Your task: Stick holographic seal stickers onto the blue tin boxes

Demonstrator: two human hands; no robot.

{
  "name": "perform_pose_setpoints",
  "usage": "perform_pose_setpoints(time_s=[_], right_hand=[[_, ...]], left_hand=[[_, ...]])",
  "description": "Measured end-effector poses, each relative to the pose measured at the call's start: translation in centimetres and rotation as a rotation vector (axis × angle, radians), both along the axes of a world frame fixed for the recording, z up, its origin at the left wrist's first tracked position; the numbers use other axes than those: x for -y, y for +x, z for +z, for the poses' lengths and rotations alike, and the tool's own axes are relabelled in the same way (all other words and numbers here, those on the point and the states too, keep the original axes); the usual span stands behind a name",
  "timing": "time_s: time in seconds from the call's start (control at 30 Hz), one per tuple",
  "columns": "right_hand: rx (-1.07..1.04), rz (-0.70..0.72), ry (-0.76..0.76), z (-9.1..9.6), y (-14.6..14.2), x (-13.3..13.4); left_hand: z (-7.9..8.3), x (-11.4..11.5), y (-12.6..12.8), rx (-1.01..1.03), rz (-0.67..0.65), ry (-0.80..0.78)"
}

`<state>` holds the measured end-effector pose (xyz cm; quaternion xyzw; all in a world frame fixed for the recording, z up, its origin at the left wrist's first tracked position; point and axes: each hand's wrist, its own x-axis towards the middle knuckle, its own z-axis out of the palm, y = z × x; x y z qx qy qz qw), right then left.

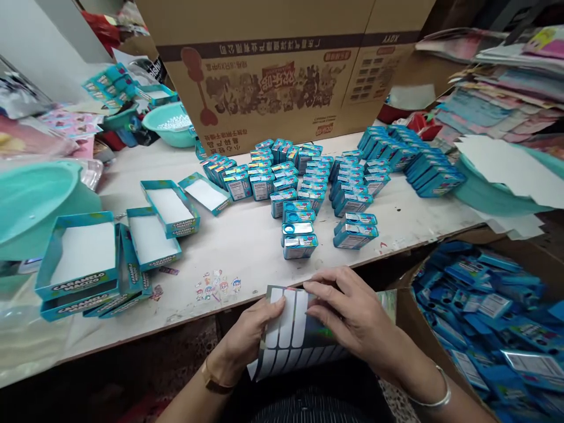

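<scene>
Below the table's front edge, both hands are on a sticker sheet (pixel 294 343) with white oblong labels. My left hand (pixel 251 335) grips its left side, thumb on top. My right hand (pixel 350 317) lies over the sheet's right half, with its fingertips pressed on the labels near the top edge. Just beyond, on the white table (pixel 247 241), stand rows of small blue boxes (pixel 308 182), several set closest in a short stack (pixel 299 232).
Open teal display trays (pixel 83 258) lie at the left beside a teal basin (pixel 30 200). A large cardboard carton (pixel 282 70) stands at the back. A carton full of blue boxes (pixel 489 317) sits at the lower right. Paper stacks (pixel 497 94) fill the right.
</scene>
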<state>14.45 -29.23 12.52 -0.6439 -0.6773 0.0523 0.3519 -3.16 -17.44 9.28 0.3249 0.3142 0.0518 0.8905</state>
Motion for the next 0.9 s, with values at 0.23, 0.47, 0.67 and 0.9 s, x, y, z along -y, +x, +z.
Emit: perform_pose_setpoints(time_s=[0.23, 0.47, 0.67, 0.9], right_hand=[[-0.19, 0.015, -0.026, -0.1, 0.0, -0.3], [-0.093, -0.062, 0.115, -0.5, -0.3, -0.7], [0.081, -0.089, 0.154, -0.8, -0.5, -0.9], [0.307, -0.099, 0.161, -1.5, -0.3, -0.6]], left_hand=[[-0.2, 0.5, -0.5, -0.165, 0.041, 0.178], [-0.9, 0.1, -0.2, -0.21, 0.04, 0.282], [-1.0, -0.1, 0.4, -0.239, 0.097, 0.327], [0.0, -0.3, 0.8, -0.233, 0.122, 0.272]])
